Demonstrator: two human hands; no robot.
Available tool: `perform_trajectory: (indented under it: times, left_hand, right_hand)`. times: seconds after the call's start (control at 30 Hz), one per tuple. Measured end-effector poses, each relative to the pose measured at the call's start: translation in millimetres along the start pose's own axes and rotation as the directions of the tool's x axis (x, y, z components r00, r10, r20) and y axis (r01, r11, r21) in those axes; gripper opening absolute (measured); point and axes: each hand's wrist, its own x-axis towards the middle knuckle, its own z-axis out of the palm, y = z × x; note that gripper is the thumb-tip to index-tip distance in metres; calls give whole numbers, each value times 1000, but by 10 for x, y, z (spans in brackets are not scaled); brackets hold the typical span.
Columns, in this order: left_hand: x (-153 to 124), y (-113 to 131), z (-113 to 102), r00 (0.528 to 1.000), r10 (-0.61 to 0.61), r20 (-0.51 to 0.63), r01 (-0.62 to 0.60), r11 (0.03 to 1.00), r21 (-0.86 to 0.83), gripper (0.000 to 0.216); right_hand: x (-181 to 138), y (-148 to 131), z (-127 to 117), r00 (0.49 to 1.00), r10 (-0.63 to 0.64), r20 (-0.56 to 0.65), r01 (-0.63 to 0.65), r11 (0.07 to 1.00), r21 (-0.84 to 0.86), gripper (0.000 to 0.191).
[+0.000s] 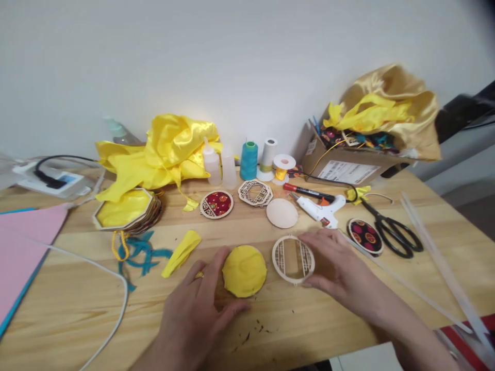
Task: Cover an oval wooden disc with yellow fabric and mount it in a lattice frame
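A yellow fabric-covered disc (245, 271) lies on the table at the middle front. My left hand (201, 304) is at its left side, fingers apart, index fingertip at the upper left edge and thumb just below it. To the right is a round openwork wooden frame (277, 257) with lattice strips. My right hand (332, 268) has its fingers and thumb on the frame's right edge. Behind them lie a plain pale disc (282, 213), a round piece with red patterned fabric (222, 203) and an octagonal lattice piece (244, 186).
A white glue gun (323, 208), a marker (307, 192), black scissors (396, 232) and a patterned round piece (365, 237) lie right. Thread spools (249, 161), yellow satin (176, 149) and a cardboard box (340, 165) stand behind. Octagonal frames (154, 212) and teal scraps (149, 255) lie left.
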Motion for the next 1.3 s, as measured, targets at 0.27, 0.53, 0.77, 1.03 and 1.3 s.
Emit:
perform_trajectory:
  times: [0.27,0.53,0.77,1.03,1.3]
  left_hand:
    - [25,-99,82,1000,-11,-7,11,1000,-16,68]
    - [49,-94,56,984,121,-128,-113,992,63,67]
    - [69,-101,0,934,263,-242,-245,964,102,58]
    - [81,-95,0,932,239,-272,-235,971,47,53]
    - [3,-93,27,967,146,-208,-165,983,-76,59]
  right_hand:
    - [-7,-65,125,1000,16,-11,-15,998,59,60]
    - [144,68,-249,978,-1,-210,-39,981,-188,26]
    - [312,510,-640,981,30,-193,-131,835,-534,25]
    - [504,656,-668,996,-88,30,87,768,-635,41]
    - [666,733,-621,992,-104,77,129,808,-574,34]
